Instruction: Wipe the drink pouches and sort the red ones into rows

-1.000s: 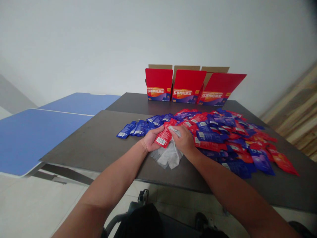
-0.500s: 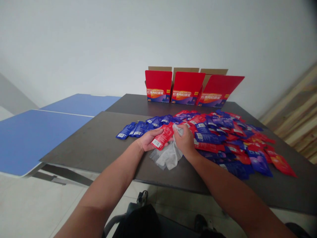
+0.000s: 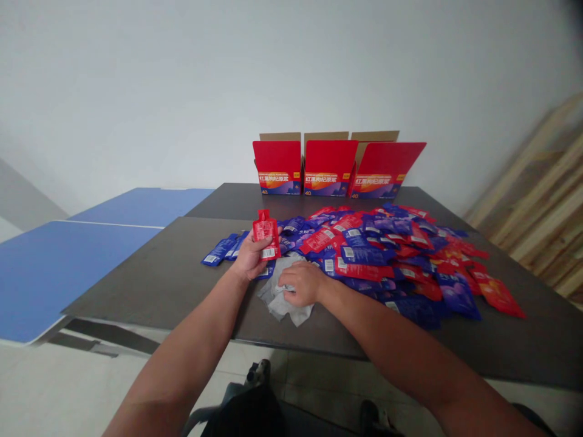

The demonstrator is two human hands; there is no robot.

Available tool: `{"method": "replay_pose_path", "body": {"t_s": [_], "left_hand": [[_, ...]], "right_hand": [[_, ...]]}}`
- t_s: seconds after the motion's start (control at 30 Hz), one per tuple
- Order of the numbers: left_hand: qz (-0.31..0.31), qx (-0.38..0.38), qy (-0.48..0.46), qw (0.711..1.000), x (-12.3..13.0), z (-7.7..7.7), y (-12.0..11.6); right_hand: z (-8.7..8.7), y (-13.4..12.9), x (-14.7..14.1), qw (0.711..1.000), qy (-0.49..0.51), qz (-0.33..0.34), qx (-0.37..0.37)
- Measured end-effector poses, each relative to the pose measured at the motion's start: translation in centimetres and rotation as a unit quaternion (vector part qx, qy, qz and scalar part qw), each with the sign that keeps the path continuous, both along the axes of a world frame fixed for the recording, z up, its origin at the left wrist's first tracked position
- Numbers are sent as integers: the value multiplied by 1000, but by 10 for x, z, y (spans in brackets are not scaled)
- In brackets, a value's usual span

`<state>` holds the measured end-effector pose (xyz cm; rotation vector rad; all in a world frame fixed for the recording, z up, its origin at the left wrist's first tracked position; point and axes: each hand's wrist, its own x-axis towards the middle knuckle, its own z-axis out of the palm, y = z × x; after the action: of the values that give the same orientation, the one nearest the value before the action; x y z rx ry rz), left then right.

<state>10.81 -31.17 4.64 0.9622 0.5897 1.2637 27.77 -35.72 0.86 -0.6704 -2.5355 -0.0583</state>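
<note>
Clamps a red pouch [image 3: 265,233] in the left grip [image 3: 249,256], at eleven o'clock from the right grip [image 3: 300,284], closed on a grey cloth [image 3: 283,306], likely finding the pouch light, soft and slick, best pinched across its flat body below the narrow neck [image 3: 263,215].

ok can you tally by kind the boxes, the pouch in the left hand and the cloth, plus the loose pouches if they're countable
open red cardboard boxes: 3
flat red pouch in the left hand: 1
crumpled grey cloth in the right hand: 1
total: 5, without the loose red and blue pouches, which overlap too much to count
</note>
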Motion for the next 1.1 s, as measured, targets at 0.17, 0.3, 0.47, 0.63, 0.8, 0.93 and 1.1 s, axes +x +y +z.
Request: {"method": "replay_pose_path", "body": {"t_s": [0.17, 0.3, 0.47, 0.63, 0.8, 0.93, 1.1], "left_hand": [[-12, 28, 132, 991, 23, 5, 1], [-33, 70, 273, 959, 50, 21, 16], [29, 100, 462, 881, 81, 29, 39], [113, 105, 485, 861, 96, 22, 52], [142, 88, 426, 889, 83, 22, 49], [129, 133, 399, 898, 43, 20, 12], [33, 143, 400, 905, -7, 1, -69]], "right_hand": [[5, 1, -1, 999, -30, -4, -27], [8, 1, 0, 998, -42, 1, -51], [7, 2, -1, 996, -44, -21, -70], [5, 3, -1, 997, -41, -31, -66], [3, 4, 0, 998, -26, -20, -62], [-1, 7, -1, 997, 46, -38, -52], [-3, 10, -4, 963, 241, -119, 13]]}}
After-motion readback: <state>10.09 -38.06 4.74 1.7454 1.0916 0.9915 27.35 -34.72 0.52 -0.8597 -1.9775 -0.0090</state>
